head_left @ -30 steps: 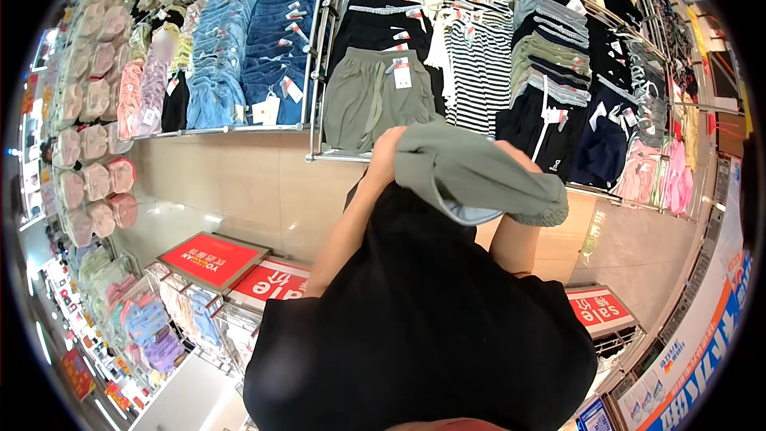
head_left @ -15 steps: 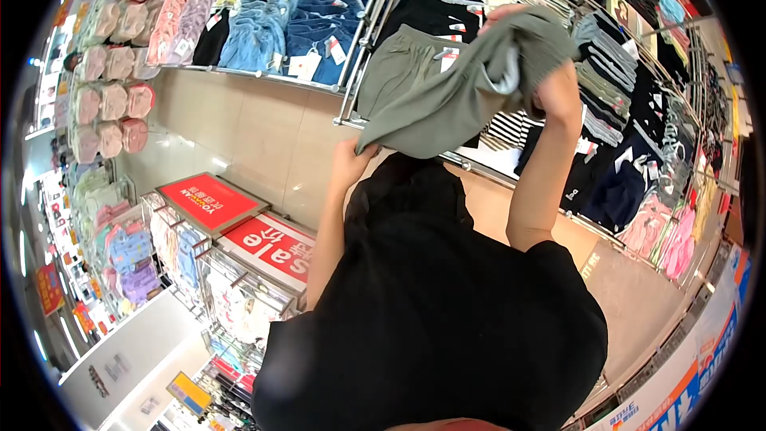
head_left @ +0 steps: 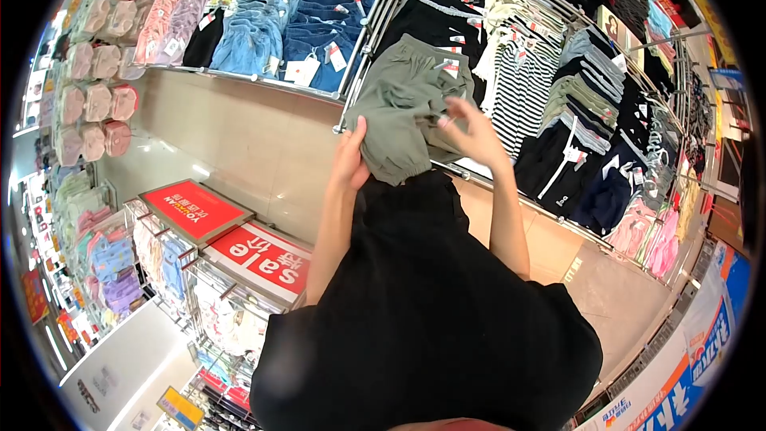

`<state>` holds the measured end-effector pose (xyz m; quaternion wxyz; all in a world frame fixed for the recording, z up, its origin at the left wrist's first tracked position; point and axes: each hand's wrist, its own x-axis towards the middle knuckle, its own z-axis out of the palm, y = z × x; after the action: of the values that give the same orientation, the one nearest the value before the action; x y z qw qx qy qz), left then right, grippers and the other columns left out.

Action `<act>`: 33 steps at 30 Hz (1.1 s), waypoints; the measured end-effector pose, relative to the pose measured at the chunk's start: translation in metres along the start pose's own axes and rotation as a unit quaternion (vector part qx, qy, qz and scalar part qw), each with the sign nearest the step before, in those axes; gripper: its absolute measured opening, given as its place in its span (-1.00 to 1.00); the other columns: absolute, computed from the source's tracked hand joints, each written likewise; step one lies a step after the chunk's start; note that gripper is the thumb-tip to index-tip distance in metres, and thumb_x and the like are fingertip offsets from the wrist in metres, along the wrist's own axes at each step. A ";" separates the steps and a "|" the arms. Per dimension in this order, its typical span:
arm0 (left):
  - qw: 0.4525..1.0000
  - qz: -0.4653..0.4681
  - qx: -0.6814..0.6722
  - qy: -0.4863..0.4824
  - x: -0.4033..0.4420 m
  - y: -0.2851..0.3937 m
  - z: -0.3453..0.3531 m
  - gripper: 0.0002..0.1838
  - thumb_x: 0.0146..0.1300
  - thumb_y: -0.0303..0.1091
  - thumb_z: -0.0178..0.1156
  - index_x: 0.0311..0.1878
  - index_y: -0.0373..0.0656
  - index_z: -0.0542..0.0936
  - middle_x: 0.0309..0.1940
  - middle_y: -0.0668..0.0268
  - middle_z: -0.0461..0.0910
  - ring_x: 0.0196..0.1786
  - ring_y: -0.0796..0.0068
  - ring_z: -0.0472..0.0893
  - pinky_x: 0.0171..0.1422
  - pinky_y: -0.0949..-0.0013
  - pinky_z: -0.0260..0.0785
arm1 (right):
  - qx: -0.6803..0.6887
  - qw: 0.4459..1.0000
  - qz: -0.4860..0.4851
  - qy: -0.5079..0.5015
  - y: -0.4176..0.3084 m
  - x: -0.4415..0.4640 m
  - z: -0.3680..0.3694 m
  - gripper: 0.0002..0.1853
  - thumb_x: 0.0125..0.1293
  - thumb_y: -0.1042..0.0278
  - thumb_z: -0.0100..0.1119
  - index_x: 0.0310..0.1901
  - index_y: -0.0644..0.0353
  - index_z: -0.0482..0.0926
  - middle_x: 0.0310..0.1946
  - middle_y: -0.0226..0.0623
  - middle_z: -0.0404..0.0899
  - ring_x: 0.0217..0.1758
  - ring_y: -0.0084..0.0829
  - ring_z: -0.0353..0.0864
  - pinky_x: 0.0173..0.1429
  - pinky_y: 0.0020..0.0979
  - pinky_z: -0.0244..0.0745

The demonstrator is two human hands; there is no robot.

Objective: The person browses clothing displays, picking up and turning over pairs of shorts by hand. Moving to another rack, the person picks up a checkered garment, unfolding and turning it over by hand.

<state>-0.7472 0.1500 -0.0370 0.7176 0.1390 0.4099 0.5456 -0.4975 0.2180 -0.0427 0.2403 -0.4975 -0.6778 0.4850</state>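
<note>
Olive-green trousers (head_left: 391, 132) lie folded at the front of a garment rack, their gathered cuff hanging over its front edge. My left hand (head_left: 349, 161) grips their left side, one digit along the edge and the other fingers mostly hidden by the cloth. My right hand (head_left: 477, 137) is at the right side of the trousers, its fingers apart and holding nothing, slightly blurred. A white and red tag (head_left: 451, 68) shows near their waistband.
Black trousers (head_left: 435, 20) lie behind the olive pair. To the right are striped garments (head_left: 519, 88) and more black trousers (head_left: 554, 164). Jeans (head_left: 331, 24) fill the left rack. A metal rail (head_left: 239, 74) edges it. Red sale signs (head_left: 259, 259) stand at lower left.
The olive-green trousers have come down from the air onto the rack and are folded shorter. My right hand has let go of them and moved down and left.
</note>
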 end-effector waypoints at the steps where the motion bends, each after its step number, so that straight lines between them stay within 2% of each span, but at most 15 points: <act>1: 0.999 -0.018 -0.023 -0.021 0.005 -0.001 0.001 -0.43 0.50 -0.01 -0.09 0.32 -0.32 0.31 0.24 0.09 0.44 0.27 0.25 0.48 0.35 0.17 0.33 | 0.063 0.997 0.001 -0.047 -0.003 -0.007 0.009 -0.38 0.28 0.15 0.28 0.27 0.32 0.35 0.07 -0.07 0.53 0.18 -0.27 0.50 0.29 -0.26 0.37; 2: 0.999 -0.019 -0.027 -0.024 0.010 -0.002 0.003 -0.43 0.50 -0.01 -0.09 0.32 -0.32 0.31 0.24 0.09 0.44 0.27 0.25 0.48 0.35 0.17 0.33 | 0.125 0.988 0.003 -0.094 -0.007 -0.013 0.019 -0.34 0.28 0.17 0.30 0.31 0.33 0.30 0.15 -0.07 0.48 0.24 -0.26 0.46 0.33 -0.25 0.33; 4: 0.987 -0.046 -0.144 -0.050 0.018 -0.005 0.009 -0.47 0.52 -0.04 -0.12 0.26 -0.33 0.36 0.17 0.12 0.50 0.20 0.27 0.53 0.29 0.20 0.39 | 0.228 0.962 0.002 -0.149 -0.018 -0.026 0.039 -0.25 0.27 0.20 0.31 0.38 0.35 0.18 0.29 -0.07 0.35 0.34 -0.25 0.36 0.41 -0.24 0.23; 5: 0.987 -0.015 -0.158 -0.031 0.020 -0.005 0.017 -0.50 0.51 -0.04 -0.12 0.22 -0.31 0.40 0.13 0.18 0.53 0.16 0.30 0.55 0.18 0.22 0.46 | 0.248 0.950 -0.004 -0.192 -0.024 -0.025 0.044 -0.20 0.28 0.20 0.31 0.40 0.38 0.12 0.33 -0.04 0.29 0.39 -0.26 0.30 0.44 -0.24 0.17; 6: 0.986 -0.016 -0.161 -0.033 0.023 -0.005 0.016 -0.50 0.51 -0.04 -0.12 0.22 -0.31 0.40 0.13 0.18 0.53 0.16 0.30 0.55 0.18 0.22 0.46 | 0.245 0.950 0.009 -0.195 -0.026 -0.026 0.049 -0.28 0.30 0.27 0.28 0.38 0.37 0.16 0.30 -0.08 0.34 0.37 -0.31 0.33 0.42 -0.30 0.21; 8: 0.992 -0.010 -0.118 -0.046 0.028 -0.002 0.013 -0.53 0.51 -0.05 -0.11 0.18 -0.28 0.43 0.09 0.21 0.55 0.08 0.34 0.58 0.06 0.25 0.51 | 0.355 0.919 0.038 -0.169 -0.014 -0.021 0.066 -0.28 0.29 0.31 0.30 0.36 0.45 0.17 0.20 -0.06 0.41 0.25 -0.32 0.44 0.35 -0.32 0.32; 10: 0.992 -0.008 -0.109 -0.058 0.028 0.003 0.013 -0.56 0.51 -0.06 -0.09 0.17 -0.25 0.45 0.05 0.23 0.57 0.01 0.40 0.60 -0.01 0.30 0.51 | 0.368 0.914 0.079 -0.151 -0.016 -0.018 0.059 -0.37 0.31 0.32 0.27 0.29 0.45 0.24 0.09 -0.11 0.49 0.15 -0.40 0.51 0.27 -0.36 0.38; 12: 0.993 -0.018 -0.099 -0.061 0.027 0.009 0.011 -0.59 0.51 -0.07 -0.09 0.15 -0.22 0.46 0.04 0.25 0.58 -0.01 0.42 0.60 -0.04 0.32 0.50 | 0.345 0.931 0.033 -0.112 -0.041 -0.013 0.052 -0.46 0.30 0.39 0.24 0.24 0.43 0.31 0.03 -0.14 0.54 0.06 -0.44 0.55 0.20 -0.40 0.42; 15: 0.993 -0.031 -0.088 -0.072 0.032 0.010 0.005 -0.64 0.51 -0.11 -0.06 0.12 -0.17 0.47 0.02 0.28 0.59 0.00 0.44 0.59 -0.08 0.35 0.49 | 0.164 0.984 -0.068 -0.019 -0.048 -0.003 0.043 -0.64 0.26 0.52 0.13 0.10 0.35 0.47 -0.13 -0.21 0.61 -0.08 -0.49 0.59 0.08 -0.46 0.47; 20: 0.995 -0.008 -0.071 -0.072 0.039 0.008 0.006 -0.68 0.47 -0.16 0.04 0.12 -0.15 0.45 0.01 0.33 0.57 0.06 0.51 0.54 0.00 0.38 0.42 | 0.204 0.979 -0.020 0.006 -0.047 0.011 0.052 -0.78 0.30 0.52 0.09 -0.05 0.39 0.51 -0.31 -0.33 0.60 -0.24 -0.60 0.54 -0.08 -0.52 0.47; 22: 0.991 0.039 0.042 -0.119 0.041 0.006 0.003 -0.69 0.44 -0.21 0.09 0.12 -0.15 0.43 -0.01 0.38 0.54 0.08 0.56 0.49 0.06 0.43 0.37 | 0.225 0.972 -0.031 0.064 -0.042 0.014 0.061 -0.85 0.33 0.51 0.10 -0.12 0.39 0.51 -0.33 -0.39 0.58 -0.25 -0.65 0.52 -0.15 -0.58 0.44; 23: 0.984 0.043 0.070 -0.159 0.039 0.011 0.003 -0.58 0.37 -0.31 0.18 0.23 -0.19 0.36 0.04 0.35 0.49 0.15 0.55 0.46 0.18 0.42 0.33 | 0.258 0.963 -0.022 0.081 -0.050 0.016 0.064 -0.89 0.35 0.51 0.11 -0.17 0.38 0.50 -0.36 -0.42 0.57 -0.28 -0.69 0.51 -0.19 -0.61 0.43; 28: 0.956 0.086 0.225 -0.170 0.038 0.021 0.013 -0.45 0.27 -0.49 0.25 0.30 -0.26 0.33 0.04 0.31 0.50 0.15 0.58 0.47 0.26 0.43 0.30 | 0.282 0.948 -0.001 0.151 -0.062 0.021 0.080 -0.90 0.33 0.55 0.12 -0.16 0.36 0.50 -0.37 -0.44 0.58 -0.35 -0.72 0.49 -0.22 -0.63 0.41; 31: 0.952 0.091 0.236 -0.170 0.047 0.028 0.005 -0.61 0.27 -0.54 0.21 0.17 -0.34 0.48 -0.07 0.30 0.58 0.00 0.62 0.54 0.10 0.51 0.40 | 0.196 0.954 -0.009 0.228 -0.059 0.025 0.086 -0.84 0.24 0.58 0.13 -0.15 0.39 0.50 -0.48 -0.42 0.53 -0.42 -0.69 0.45 -0.28 -0.61 0.38; 33: 0.937 0.103 0.288 -0.167 0.053 0.031 -0.004 -0.60 0.26 -0.56 0.18 0.18 -0.33 0.48 -0.08 0.29 0.58 -0.01 0.62 0.55 0.10 0.51 0.40 | 0.140 0.960 -0.027 0.240 -0.063 0.027 0.086 -0.83 0.21 0.58 0.13 -0.16 0.40 0.51 -0.52 -0.41 0.50 -0.45 -0.68 0.44 -0.30 -0.60 0.37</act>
<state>-0.7672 0.2077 -0.0422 0.6450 0.4704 0.4070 0.4439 -0.6052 0.2042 -0.0263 0.4758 -0.5425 -0.5387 0.4348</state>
